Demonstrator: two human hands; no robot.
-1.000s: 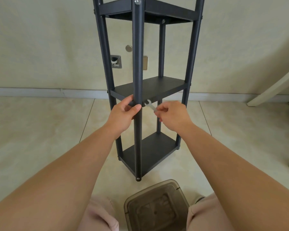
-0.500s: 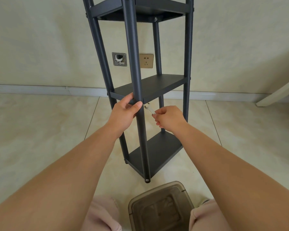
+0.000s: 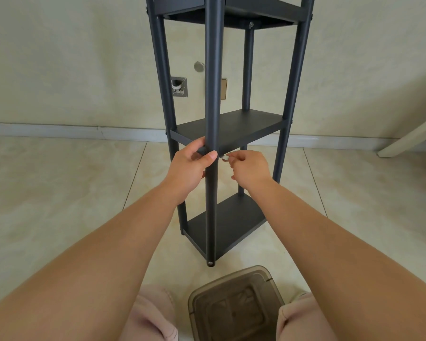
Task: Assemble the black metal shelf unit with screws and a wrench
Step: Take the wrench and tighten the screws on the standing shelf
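I see the black shelf unit (image 3: pixel 228 129) standing upright on the tiled floor (image 3: pixel 59 193), close to the far edge of the floor where it meets the wall (image 3: pixel 71 57). It has a bottom board, a middle board and a top board, with four round posts at the corners.

My left hand (image 3: pixel 191 168) grips the front post (image 3: pixel 212 94) right where the middle board meets it. The thumb lies across the front of the post and the fingers curl round its left side.

My right hand (image 3: pixel 250 169) is just to the right of that post, under the front corner of the middle board. Its fingers are curled and pinch a small silver wrench (image 3: pixel 224 157). Only the tip of the wrench shows, and it points at the post. I cannot tell if it is touching a screw there.

A silver screw head (image 3: pixel 251 24) shows under the top board, at the back post.

On the floor near me, between my knees, lies a brown see-through box (image 3: pixel 236 306). It is close to the foot of the front post but apart from it.

On the wall behind the shelf unit there is a small metal plate with a hole (image 3: pixel 179 86) and a tan socket (image 3: pixel 223 89), partly hidden by the post. A pale slanted leg of some furniture (image 3: pixel 408 136) rests on the floor at the right edge.
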